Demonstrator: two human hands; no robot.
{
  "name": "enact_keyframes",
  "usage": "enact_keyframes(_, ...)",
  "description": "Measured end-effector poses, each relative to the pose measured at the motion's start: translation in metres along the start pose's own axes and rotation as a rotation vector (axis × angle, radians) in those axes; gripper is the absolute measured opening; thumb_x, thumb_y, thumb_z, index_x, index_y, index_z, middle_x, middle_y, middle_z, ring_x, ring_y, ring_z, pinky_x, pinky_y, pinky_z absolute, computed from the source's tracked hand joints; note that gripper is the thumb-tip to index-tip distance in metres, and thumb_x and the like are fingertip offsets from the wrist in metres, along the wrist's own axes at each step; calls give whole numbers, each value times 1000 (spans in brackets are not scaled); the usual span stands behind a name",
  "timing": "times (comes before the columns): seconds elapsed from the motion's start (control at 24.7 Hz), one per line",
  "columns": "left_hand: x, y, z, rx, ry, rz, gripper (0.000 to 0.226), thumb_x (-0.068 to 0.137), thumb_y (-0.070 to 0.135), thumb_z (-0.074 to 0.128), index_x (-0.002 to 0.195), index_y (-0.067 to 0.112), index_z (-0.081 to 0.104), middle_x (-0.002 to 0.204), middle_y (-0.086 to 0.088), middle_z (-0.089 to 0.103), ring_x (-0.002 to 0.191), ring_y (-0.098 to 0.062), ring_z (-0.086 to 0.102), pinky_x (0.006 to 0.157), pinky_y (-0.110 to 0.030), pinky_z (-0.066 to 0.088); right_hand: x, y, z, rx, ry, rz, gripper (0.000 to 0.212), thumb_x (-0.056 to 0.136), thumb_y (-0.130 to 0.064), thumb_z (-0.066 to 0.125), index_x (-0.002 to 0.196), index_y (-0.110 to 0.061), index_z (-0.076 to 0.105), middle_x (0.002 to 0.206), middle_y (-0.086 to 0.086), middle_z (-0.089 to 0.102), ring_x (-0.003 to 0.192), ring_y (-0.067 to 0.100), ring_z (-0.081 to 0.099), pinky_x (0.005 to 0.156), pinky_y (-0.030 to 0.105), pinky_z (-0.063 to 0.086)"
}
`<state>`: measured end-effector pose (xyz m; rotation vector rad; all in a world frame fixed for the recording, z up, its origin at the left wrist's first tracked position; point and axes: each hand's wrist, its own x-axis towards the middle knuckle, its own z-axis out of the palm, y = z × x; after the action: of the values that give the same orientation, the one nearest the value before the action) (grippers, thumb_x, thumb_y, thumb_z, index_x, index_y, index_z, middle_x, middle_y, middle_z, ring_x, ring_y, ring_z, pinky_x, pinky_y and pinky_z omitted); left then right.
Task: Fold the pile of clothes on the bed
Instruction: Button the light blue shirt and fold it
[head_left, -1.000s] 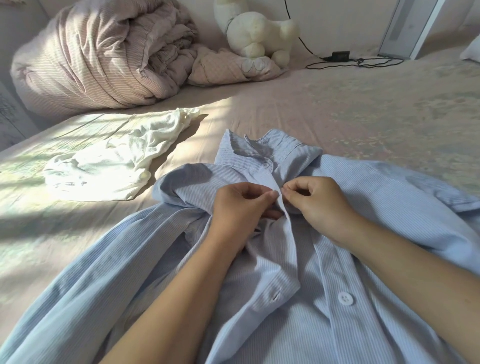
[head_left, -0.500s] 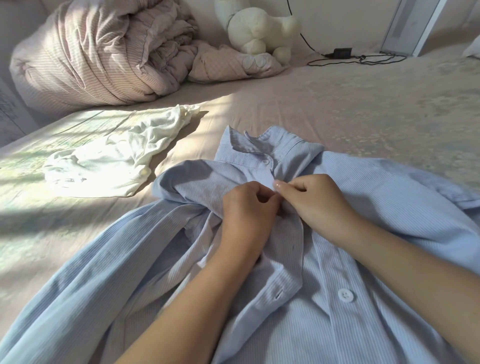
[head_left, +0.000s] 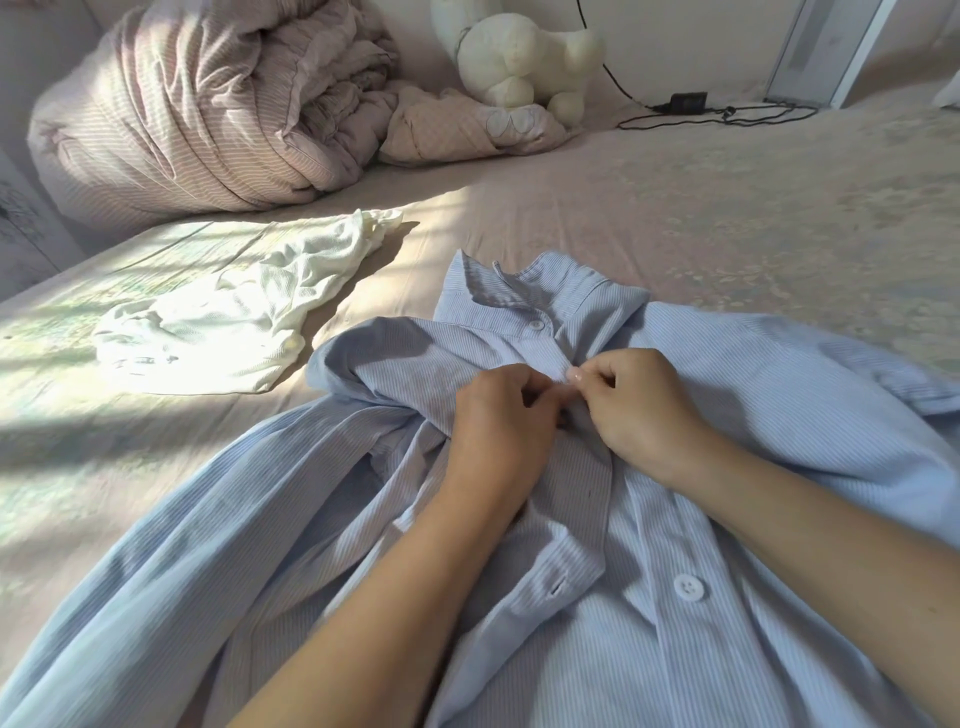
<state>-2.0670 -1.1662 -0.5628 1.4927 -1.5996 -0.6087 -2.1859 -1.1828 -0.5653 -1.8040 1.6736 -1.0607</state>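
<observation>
A light blue striped button shirt (head_left: 753, 415) lies spread front-up on the bed (head_left: 727, 223), collar away from me. My left hand (head_left: 501, 415) and my right hand (head_left: 636, 410) meet on the front placket just below the collar, each pinching the cloth there with curled fingers. The button between them is hidden by my fingers. One white button (head_left: 688, 587) lower down sits undone beside its buttonhole. A crumpled white garment (head_left: 234, 317) lies in sunlight to the left of the shirt.
A rolled pink striped duvet (head_left: 208, 114) fills the far left corner, with a white plush toy (head_left: 519, 57) beside it. A black charger and cable (head_left: 691, 104) lie at the far edge. Bare sheet stretches along the right side.
Both hands have drawn closer together on the placket and crept slightly toward the collar. The shirt front has bunched a little more under my left hand.
</observation>
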Motion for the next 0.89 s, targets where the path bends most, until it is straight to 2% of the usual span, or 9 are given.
enact_keyframes(0.08, 3, 1, 1, -7, -24, -13, 24, 88, 24, 65, 76, 4, 70, 68, -4, 70, 71, -19, 66, 76, -34, 51, -2, 1, 1, 27, 38, -13, 36, 95, -17, 51, 69, 6, 60, 66, 19, 62, 65, 31, 56, 65, 42, 48)
enact_keyframes(0.12, 3, 2, 3, 70, -22, 31, 28, 91, 25, 61, 75, 2, 65, 71, -6, 69, 72, -22, 64, 73, -33, 48, -2, 1, 2, 35, 54, -14, 34, 95, -16, 50, 71, 5, 61, 70, 19, 63, 68, 32, 58, 67, 44, 48)
enact_keyframes(0.2, 0, 7, 9, 267, -39, 151, 30, 97, 25, 50, 74, 4, 49, 78, -10, 62, 73, -26, 55, 64, -32, 35, -1, 2, 1, 45, 70, -1, 30, 95, -16, 51, 76, 2, 64, 72, 16, 65, 72, 32, 60, 68, 44, 50)
enact_keyframes(0.28, -2, 10, 11, 369, -74, 245, 25, 100, 24, 40, 78, 13, 39, 82, -11, 54, 71, -25, 46, 60, -30, 26, -1, 3, 0, 56, 73, 22, 27, 94, -16, 52, 78, 0, 66, 73, 13, 67, 74, 30, 63, 68, 42, 51)
enact_keyframes(0.41, 0, 9, 9, 411, -88, 329, 22, 101, 22, 38, 81, 15, 37, 83, -13, 54, 73, -28, 48, 60, -32, 27, -1, 3, -1, 94, 86, 55, 27, 94, -15, 52, 76, -1, 66, 72, 13, 67, 74, 31, 63, 68, 40, 50)
enact_keyframes(0.53, 1, 9, 10, 372, -99, 322, 23, 101, 22, 39, 79, 14, 38, 80, -12, 53, 70, -26, 46, 62, -34, 29, -1, 3, -1, 122, 130, 65, 25, 93, -13, 53, 77, -1, 68, 75, 13, 69, 77, 30, 64, 70, 40, 51)
enact_keyframes(0.69, 2, 6, 14, 338, -92, 293, 26, 102, 24, 38, 79, 12, 39, 78, -10, 53, 68, -22, 44, 59, -28, 24, 0, 3, -1, 155, 170, 64, 21, 91, -11, 58, 78, 0, 69, 77, 9, 70, 78, 26, 65, 75, 39, 53)
enact_keyframes(0.89, 11, 3, 12, 396, -112, 259, 29, 100, 23, 38, 74, 13, 36, 70, -4, 44, 66, -22, 40, 58, -30, 23, -3, 7, -1, 198, 171, 95, 19, 88, -9, 61, 70, -6, 70, 66, -3, 69, 69, 21, 67, 68, 36, 56)
